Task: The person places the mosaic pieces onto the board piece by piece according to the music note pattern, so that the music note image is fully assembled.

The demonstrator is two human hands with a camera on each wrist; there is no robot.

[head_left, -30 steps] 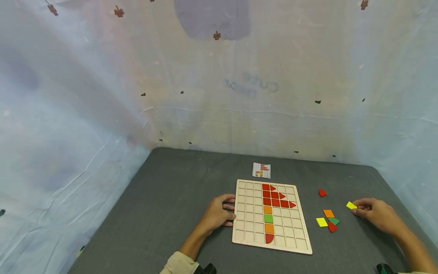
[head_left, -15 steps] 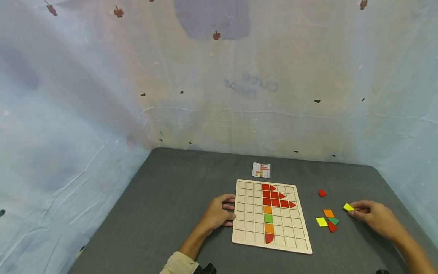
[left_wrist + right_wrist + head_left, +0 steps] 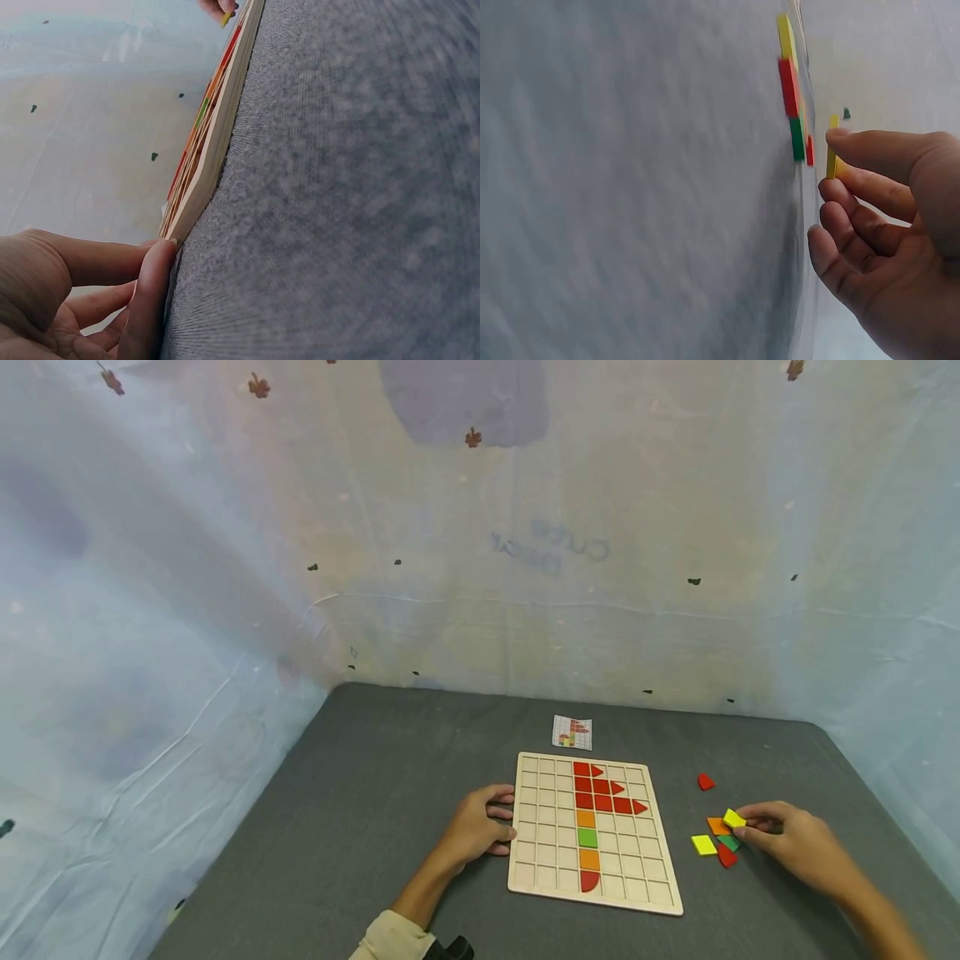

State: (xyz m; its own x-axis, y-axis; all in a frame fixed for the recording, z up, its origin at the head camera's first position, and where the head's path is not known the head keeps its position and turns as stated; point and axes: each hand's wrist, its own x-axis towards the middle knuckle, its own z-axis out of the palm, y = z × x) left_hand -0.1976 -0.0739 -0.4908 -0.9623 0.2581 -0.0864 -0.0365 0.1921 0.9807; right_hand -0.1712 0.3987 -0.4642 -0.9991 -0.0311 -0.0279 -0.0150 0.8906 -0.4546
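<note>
Closest is a tan sleeve (image 3: 393, 935) w/ a black strap (image 3: 450, 949) next to it. Then comes the L hand (image 3: 476, 827), pinching the left edge of the wood board (image 3: 633, 870). Both are in the same spot as a sec ago. The board lies flat on the gray worktop (image 3: 360, 827). Going up it: a red rounded pc (image 3: 590, 882), an orange sq (image 3: 589, 859), a green sq (image 3: 587, 838), 1 more orange sq (image 3: 585, 819), then red rows (image 3: 602, 802) w/ pointy right ends. None of these moved.

The R hand (image 3: 795, 839) did move: a sec ago it was off to the right, now it's come left, next to the loose pcs. It pinches a yellow tile (image 3: 734, 818) btwn thumb & fingertips, up off the worktop. From the head view this tile hides a bit of the orange tile (image 3: 716, 827).

Loose pcs sit same as before: red tile (image 3: 727, 856) in front, green tile (image 3: 728, 842) just behind, flat yellow tile (image 3: 704, 845) to their left. Farther back, another red tile (image 3: 706, 782) lies alone.

Past the board is a small pic card (image 3: 572, 732), then a pale sheet (image 3: 637, 527) w/ brown leaves (image 3: 258, 385) up top.
</note>
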